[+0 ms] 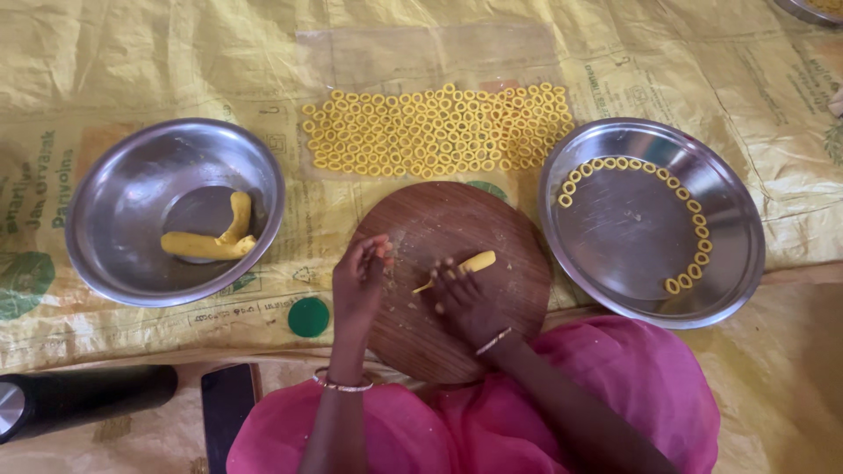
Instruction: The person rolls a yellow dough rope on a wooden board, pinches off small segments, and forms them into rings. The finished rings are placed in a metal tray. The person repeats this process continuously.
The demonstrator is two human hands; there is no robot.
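Note:
A round wooden board (pixel 474 219) lies in front of me on a yellow printed sheet (pixel 132 70). My right hand (pixel 465 294) rests on the board and presses on a thin roll of yellow dough (pixel 470 264) that sticks out past the fingers. My left hand (pixel 360 274) hovers at the board's left side with its fingertips pinched together; what is between them is too small to tell. Many small yellow dough rings (pixel 435 132) lie in rows on a clear plastic sheet beyond the board.
A steel bowl (pixel 114 202) at left holds two thick dough rolls (pixel 215 239). A steel plate (pixel 738 254) at right carries a curved line of rings (pixel 689 219). A green lid (pixel 308 317), a dark phone (pixel 226 404) and a black cylinder (pixel 83 397) lie near my pink lap.

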